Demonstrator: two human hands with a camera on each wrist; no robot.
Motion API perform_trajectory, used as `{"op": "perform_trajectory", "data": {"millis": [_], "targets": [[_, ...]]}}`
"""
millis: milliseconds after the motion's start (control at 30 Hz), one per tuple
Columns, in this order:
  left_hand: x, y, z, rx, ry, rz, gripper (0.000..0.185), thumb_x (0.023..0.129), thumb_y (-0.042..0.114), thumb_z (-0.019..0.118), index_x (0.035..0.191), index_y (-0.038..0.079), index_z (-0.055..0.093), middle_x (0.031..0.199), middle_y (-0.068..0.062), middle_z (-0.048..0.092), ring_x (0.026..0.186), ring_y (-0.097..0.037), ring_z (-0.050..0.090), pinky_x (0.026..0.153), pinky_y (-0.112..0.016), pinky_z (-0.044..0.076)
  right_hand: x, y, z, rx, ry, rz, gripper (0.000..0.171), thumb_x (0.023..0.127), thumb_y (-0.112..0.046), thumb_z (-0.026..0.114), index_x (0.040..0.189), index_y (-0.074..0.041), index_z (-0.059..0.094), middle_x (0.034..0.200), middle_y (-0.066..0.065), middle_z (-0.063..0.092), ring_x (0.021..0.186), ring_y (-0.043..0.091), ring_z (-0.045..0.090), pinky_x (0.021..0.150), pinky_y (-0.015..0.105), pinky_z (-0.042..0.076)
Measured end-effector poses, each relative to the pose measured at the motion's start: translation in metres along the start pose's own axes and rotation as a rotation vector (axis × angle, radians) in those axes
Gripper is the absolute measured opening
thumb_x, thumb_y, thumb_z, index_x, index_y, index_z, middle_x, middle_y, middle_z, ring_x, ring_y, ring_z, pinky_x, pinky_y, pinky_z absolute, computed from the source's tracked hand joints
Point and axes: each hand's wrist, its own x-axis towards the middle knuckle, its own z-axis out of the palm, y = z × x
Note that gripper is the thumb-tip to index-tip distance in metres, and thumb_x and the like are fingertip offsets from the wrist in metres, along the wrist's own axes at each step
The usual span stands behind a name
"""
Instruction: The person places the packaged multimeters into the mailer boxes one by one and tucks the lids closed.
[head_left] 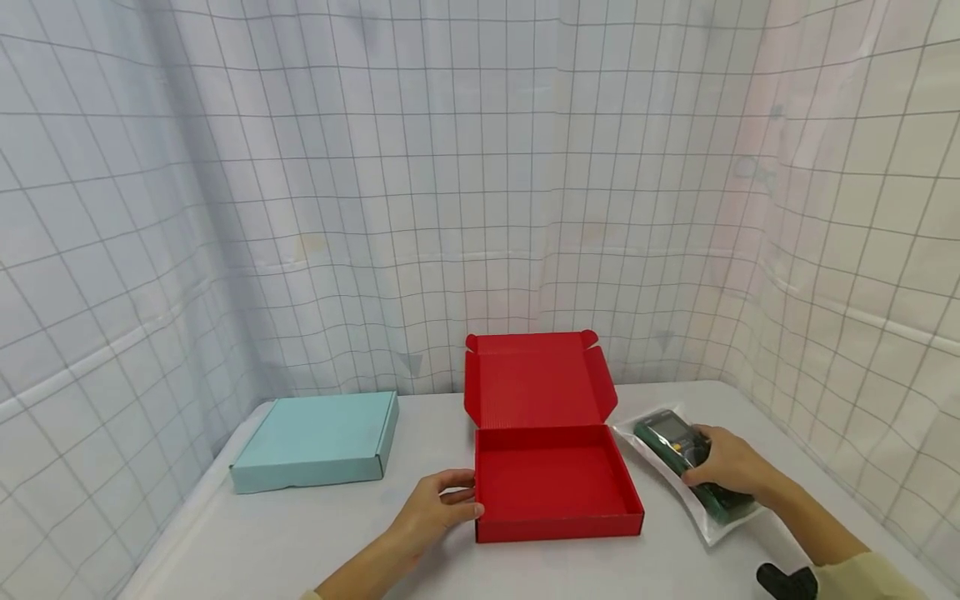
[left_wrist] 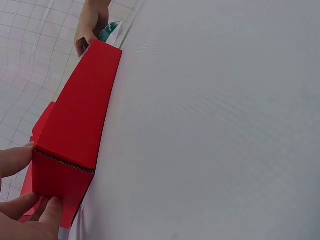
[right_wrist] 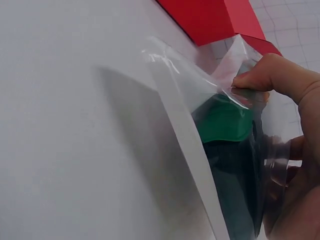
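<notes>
1. step in hand, as it reads: packing. your right hand (head_left: 731, 465) has closed on the bagged green meter (head_left: 686, 462), which lies on the surface (head_left: 315, 533) just right of the open red box (head_left: 555, 483); nothing is in the box yet.
2. right hand state: fingers curled over the top of the meter, thumb pressing the clear bag (right_wrist: 200, 100) against the green casing in the right wrist view. the bag's underside looks to be down on the surface; i cannot tell whether it has lifted at all.
3. left hand (head_left: 438, 507) state: fingers and thumb pinch the near left corner of the red box, bracing it. the left wrist view shows fingertips (left_wrist: 20, 157) on that corner's wall.
4. the box lid (head_left: 536, 379) stands up at the back, flaps out, tray fully open.
5. a closed light blue box (head_left: 318, 442) sits well apart to the left, untouched.
6. next move, judged: lift the meter clear of the right wall of the box, carry it left over the tray, lay it flat. the loose bag edge could snag on the wall, so bring it in high.
7. keep your left hand's hold on the corner so the light box does not slide.
</notes>
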Motion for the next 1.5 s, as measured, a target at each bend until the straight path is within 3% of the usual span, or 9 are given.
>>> {"op": "perform_trajectory", "data": {"millis": [400, 667, 833, 1200, 1500], "targets": [[0.0, 0.001, 0.0, 0.01, 0.002, 0.0, 0.06, 0.089, 0.006, 0.082, 0.14, -0.007, 0.054, 0.131, -0.015, 0.061, 0.115, -0.029, 0.063, 0.092, -0.044, 0.058, 0.001, -0.011, -0.027, 0.031, -0.01, -0.099, 0.101, 0.074, -0.025, 0.088, 0.146, 0.021, 0.033, 0.13, 0.03, 0.053, 0.102, 0.035, 0.053, 0.08, 0.044, 0.05], [-0.001, 0.002, -0.001, 0.009, 0.007, -0.01, 0.06, 0.089, 0.006, 0.082, 0.141, -0.007, 0.054, 0.13, -0.014, 0.062, 0.114, -0.028, 0.063, 0.092, -0.044, 0.058, 0.004, -0.027, -0.038, 0.054, -0.028, -0.169, 0.101, 0.071, -0.022, 0.086, 0.148, 0.016, 0.035, 0.125, 0.021, 0.056, 0.102, 0.032, 0.053, 0.075, 0.039, 0.049], [-0.003, 0.003, 0.0, 0.008, 0.004, -0.008, 0.058, 0.089, 0.004, 0.081, 0.14, -0.008, 0.054, 0.13, -0.014, 0.062, 0.114, -0.028, 0.063, 0.093, -0.043, 0.058, 0.008, -0.037, -0.043, 0.063, -0.053, -0.197, 0.1, 0.071, -0.021, 0.085, 0.151, 0.013, 0.034, 0.133, 0.026, 0.053, 0.105, 0.034, 0.053, 0.076, 0.04, 0.051], [-0.002, 0.003, 0.001, 0.022, 0.008, -0.015, 0.058, 0.09, 0.006, 0.081, 0.14, -0.007, 0.055, 0.129, -0.014, 0.062, 0.114, -0.028, 0.063, 0.092, -0.043, 0.058, 0.022, -0.072, -0.038, -0.027, -0.12, -0.299, 0.101, 0.068, -0.025, 0.088, 0.152, 0.002, 0.039, 0.126, 0.012, 0.053, 0.11, 0.031, 0.05, 0.083, 0.044, 0.054], [-0.002, 0.003, 0.001, 0.0, 0.005, -0.015, 0.058, 0.09, 0.004, 0.08, 0.14, -0.008, 0.053, 0.13, -0.015, 0.061, 0.115, -0.029, 0.063, 0.093, -0.044, 0.057, 0.035, -0.102, -0.032, -0.067, -0.194, -0.404, 0.104, 0.061, -0.02, 0.093, 0.151, -0.002, 0.043, 0.13, 0.01, 0.052, 0.116, 0.032, 0.048, 0.083, 0.046, 0.058]]}}
